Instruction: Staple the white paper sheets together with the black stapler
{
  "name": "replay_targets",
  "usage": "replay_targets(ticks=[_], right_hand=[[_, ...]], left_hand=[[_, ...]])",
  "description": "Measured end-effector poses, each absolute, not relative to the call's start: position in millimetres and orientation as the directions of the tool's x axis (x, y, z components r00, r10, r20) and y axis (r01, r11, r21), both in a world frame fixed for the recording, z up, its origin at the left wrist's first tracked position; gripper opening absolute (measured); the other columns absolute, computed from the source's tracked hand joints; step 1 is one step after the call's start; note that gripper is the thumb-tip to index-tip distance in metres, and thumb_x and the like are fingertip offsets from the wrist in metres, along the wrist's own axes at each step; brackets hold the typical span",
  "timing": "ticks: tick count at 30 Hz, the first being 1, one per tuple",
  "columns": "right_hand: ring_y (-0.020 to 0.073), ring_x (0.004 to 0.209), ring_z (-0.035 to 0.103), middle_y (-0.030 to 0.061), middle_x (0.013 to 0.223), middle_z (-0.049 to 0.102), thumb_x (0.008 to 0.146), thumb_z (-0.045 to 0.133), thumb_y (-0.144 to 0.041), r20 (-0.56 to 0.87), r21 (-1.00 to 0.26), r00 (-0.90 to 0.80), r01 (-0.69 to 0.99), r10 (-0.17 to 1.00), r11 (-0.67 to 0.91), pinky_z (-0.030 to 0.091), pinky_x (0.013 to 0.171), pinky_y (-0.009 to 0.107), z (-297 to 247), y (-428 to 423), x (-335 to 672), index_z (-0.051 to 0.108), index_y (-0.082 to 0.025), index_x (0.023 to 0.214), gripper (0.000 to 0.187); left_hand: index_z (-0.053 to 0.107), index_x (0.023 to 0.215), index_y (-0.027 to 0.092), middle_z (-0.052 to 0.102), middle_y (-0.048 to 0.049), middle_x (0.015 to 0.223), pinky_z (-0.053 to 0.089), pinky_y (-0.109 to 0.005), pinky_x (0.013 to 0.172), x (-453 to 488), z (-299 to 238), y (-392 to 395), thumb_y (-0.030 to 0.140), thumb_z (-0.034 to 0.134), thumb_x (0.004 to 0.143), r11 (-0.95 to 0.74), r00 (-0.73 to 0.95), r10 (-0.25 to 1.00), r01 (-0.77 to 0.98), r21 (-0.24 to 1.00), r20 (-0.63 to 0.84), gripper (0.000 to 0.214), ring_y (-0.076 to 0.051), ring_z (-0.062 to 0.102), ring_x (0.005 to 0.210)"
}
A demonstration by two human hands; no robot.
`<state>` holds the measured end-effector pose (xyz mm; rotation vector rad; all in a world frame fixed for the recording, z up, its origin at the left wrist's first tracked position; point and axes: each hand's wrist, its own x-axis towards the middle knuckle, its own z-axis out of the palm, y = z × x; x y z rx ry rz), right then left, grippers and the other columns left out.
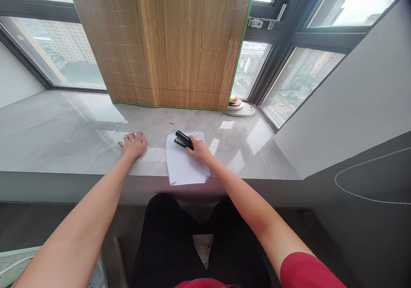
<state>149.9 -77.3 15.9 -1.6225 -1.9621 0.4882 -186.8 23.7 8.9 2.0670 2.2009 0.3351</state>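
My right hand (199, 149) is closed around a black stapler (183, 140), which rests at the far edge of a white sheet of paper (185, 164). The sheet lies on the grey stone sill (64, 142) and its near edge hangs slightly over the front. A small printed slip (199, 136) sits just beyond the stapler. My left hand (133, 144) lies flat on the sill to the left of the paper, fingers spread, holding nothing.
A bamboo blind (173, 43) leans against the windows behind the sill. A stack of small plates (237, 106) sits at the back right corner. A grey wall (353, 108) closes the right side. My black-clad legs are below the sill.
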Motion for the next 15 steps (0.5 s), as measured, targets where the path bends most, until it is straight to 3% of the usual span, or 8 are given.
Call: replay_targets(ticks=[6, 9, 11, 13, 15], right_hand=[[0.0320, 0.099, 0.071, 0.0099, 0.106, 0.078, 0.097, 0.064, -0.032, 0.218, -0.627, 0.056, 0.773, 0.974, 0.096, 0.055, 0.087, 0.041, 5.7, -91.1, 230.7, 0.063, -0.023, 0.142, 0.047], [0.0298, 0.103, 0.072, 0.0100, 0.114, 0.080, 0.098, 0.066, -0.038, 0.237, -0.638, 0.030, 0.759, 0.971, 0.132, 0.056, 0.090, 0.040, 9.8, -90.0, 241.8, 0.060, -0.023, 0.150, 0.054], [0.0257, 0.103, 0.073, 0.0081, 0.118, 0.080, 0.105, 0.060, -0.048, 0.236, -0.603, 0.069, 0.793, 0.969, 0.090, 0.056, 0.091, 0.036, 16.0, -88.5, 252.1, 0.062, -0.025, 0.148, 0.049], [0.0230, 0.098, 0.073, 0.0071, 0.108, 0.081, 0.113, 0.043, -0.050, 0.212, -0.538, 0.171, 0.842, 0.962, -0.031, 0.054, 0.088, 0.032, 21.9, -89.9, 272.6, 0.074, -0.024, 0.129, 0.044], [0.0241, 0.091, 0.072, 0.0094, 0.091, 0.079, 0.115, 0.033, -0.043, 0.168, -0.458, 0.291, 0.869, 0.942, -0.187, 0.051, 0.083, 0.033, 24.4, -95.6, 301.0, 0.079, -0.020, 0.098, 0.054]], left_hand=[[0.049, 0.167, 0.019, 0.034, -0.0265, 0.178, 0.017, -0.083, 0.128, -185.7, 11.9, 24.0, 0.049, 0.030, 0.108, 0.053, -0.072, 0.995, 0.972, 0.230, 0.072, 0.068, -0.051, 0.026, 0.166], [0.047, 0.168, 0.019, 0.033, -0.0262, 0.179, 0.017, -0.082, 0.128, -184.7, 15.1, 23.0, 0.048, 0.029, 0.108, 0.064, -0.078, 0.995, 0.973, 0.223, 0.055, 0.069, -0.050, 0.025, 0.166], [0.047, 0.168, 0.019, 0.033, -0.0261, 0.179, 0.017, -0.082, 0.129, -184.4, 16.5, 22.3, 0.048, 0.028, 0.108, 0.066, -0.080, 0.996, 0.972, 0.225, 0.051, 0.069, -0.050, 0.025, 0.166], [0.048, 0.168, 0.019, 0.033, -0.0258, 0.179, 0.016, -0.081, 0.129, -184.5, 16.6, 22.2, 0.048, 0.028, 0.108, 0.068, -0.082, 0.995, 0.971, 0.231, 0.050, 0.069, -0.050, 0.025, 0.166], [0.049, 0.167, 0.020, 0.034, -0.0257, 0.179, 0.016, -0.081, 0.130, -184.4, 15.7, 22.8, 0.048, 0.030, 0.108, 0.067, -0.082, 0.995, 0.969, 0.238, 0.054, 0.068, -0.050, 0.025, 0.166]])
